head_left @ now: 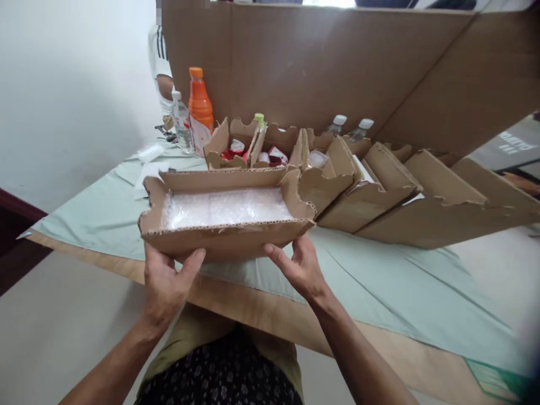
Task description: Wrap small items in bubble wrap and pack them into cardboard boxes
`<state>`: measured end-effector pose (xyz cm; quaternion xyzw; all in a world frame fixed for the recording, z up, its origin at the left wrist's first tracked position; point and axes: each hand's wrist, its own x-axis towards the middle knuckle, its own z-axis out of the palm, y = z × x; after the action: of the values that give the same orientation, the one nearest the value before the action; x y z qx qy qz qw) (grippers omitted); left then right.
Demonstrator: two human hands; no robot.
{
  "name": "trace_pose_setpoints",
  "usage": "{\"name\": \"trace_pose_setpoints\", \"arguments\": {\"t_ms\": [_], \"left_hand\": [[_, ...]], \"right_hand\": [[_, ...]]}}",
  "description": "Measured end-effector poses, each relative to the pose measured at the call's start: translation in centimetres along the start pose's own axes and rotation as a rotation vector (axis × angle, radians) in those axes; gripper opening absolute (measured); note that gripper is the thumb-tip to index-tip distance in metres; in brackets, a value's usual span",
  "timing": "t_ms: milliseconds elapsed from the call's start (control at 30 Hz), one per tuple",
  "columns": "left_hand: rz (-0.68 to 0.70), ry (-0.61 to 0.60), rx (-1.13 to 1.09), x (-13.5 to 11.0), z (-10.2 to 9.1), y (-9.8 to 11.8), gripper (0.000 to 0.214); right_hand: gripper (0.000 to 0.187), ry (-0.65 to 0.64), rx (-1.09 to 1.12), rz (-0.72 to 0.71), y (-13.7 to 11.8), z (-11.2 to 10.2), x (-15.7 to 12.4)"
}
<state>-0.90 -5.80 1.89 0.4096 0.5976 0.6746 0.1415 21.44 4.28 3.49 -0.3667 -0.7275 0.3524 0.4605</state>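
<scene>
Both hands hold up a shallow cardboard tray [219, 239] lined with clear bubble wrap [225, 207], just above the near table edge. My left hand [166, 278] grips its lower left front, thumb pressed on the front wall. My right hand [297, 264] supports the lower right front from beneath, fingers curled under the tray. The tray's right end touches a neighbouring cardboard compartment [327, 188].
A row of cardboard trays [422, 202] runs right along a tall cardboard wall [320, 62]. Behind stand an orange drink bottle [199, 109], a water bottle [181, 122] and a small tray of packets [248, 149]. A pale green cloth [392, 281] covers the table. A person's striped sleeve [159, 53] shows at the back.
</scene>
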Motion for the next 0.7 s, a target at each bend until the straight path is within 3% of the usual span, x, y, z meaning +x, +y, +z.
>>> {"name": "trace_pose_setpoints", "arguments": {"t_ms": [167,333,400,533,600,700], "left_hand": [[-0.126,0.164,0.038,-4.5,-2.1,-1.5,0.080],[-0.035,0.302,0.090,-4.3,-4.4,-1.9,0.086],[0.015,0.269,0.151,-3.8,-5.0,-2.4,0.092],[0.157,0.169,0.409,-3.5,-6.0,-4.6,0.102],[0.197,0.185,0.477,-3.1,-6.3,-5.8,0.115],[0.141,0.194,0.391,-1.6,-6.1,-6.7,0.132]], "right_hand": [[0.076,-0.233,0.147,0.016,1.9,2.5,1.6],[0.088,-0.453,0.171,-0.091,2.0,8.6,7.3],[0.086,-0.405,0.154,-0.117,1.8,11.4,9.3],[0.071,-0.156,0.075,-0.120,2.1,15.6,10.8],[0.065,-0.136,0.026,-0.116,2.8,16.5,10.3],[0.064,-0.213,-0.067,-0.111,4.4,16.7,8.8]]}}
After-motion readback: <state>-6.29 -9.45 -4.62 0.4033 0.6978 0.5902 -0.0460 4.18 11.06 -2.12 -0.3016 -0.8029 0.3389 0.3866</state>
